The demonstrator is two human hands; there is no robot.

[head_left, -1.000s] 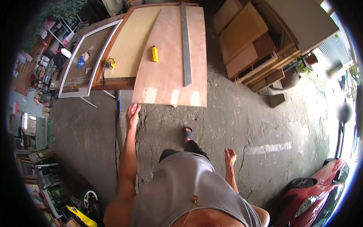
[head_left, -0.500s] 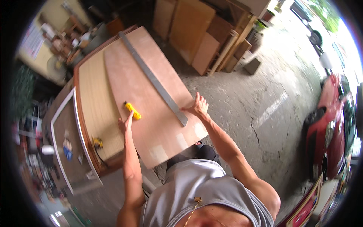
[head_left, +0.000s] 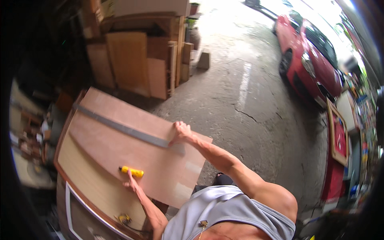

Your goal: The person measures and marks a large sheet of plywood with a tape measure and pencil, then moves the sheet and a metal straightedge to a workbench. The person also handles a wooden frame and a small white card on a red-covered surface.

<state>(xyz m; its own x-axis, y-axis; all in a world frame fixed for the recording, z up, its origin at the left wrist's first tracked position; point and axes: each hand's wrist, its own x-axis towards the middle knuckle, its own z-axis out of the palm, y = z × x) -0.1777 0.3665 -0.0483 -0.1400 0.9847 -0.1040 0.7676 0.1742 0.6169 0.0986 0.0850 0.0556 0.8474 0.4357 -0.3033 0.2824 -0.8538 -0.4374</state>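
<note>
A pale pinkish plywood sheet (head_left: 160,168) lies slantwise over a bench and juts past its near end. Lengthwise on it rests a long grey metal straightedge (head_left: 120,127). My right hand (head_left: 182,133) bends its fingers over the sheet's far right edge, thumb beside the straightedge's near end. At the sheet's left edge my left hand (head_left: 130,183) grips with a finger or thumb on top; its other fingers are partly hidden. Just beyond it, touching or nearly touching, lies a stubby yellow hand tool (head_left: 132,171) with a black tip, its exact kind unclear.
Under the sheet is a light wood panel (head_left: 94,172) with a brown rim. A yellow-and-black tape measure (head_left: 124,219) sits on it. Boards (head_left: 127,60) lean at the back, a concrete block (head_left: 204,61) stands on the floor, and a red car (head_left: 308,60) is parked right.
The view has swung to the right, so the bench appears turned and lower left. My right hand, spread before, has its fingers bent over the sheet's edge. The yellow tool stays by my left hand.
</note>
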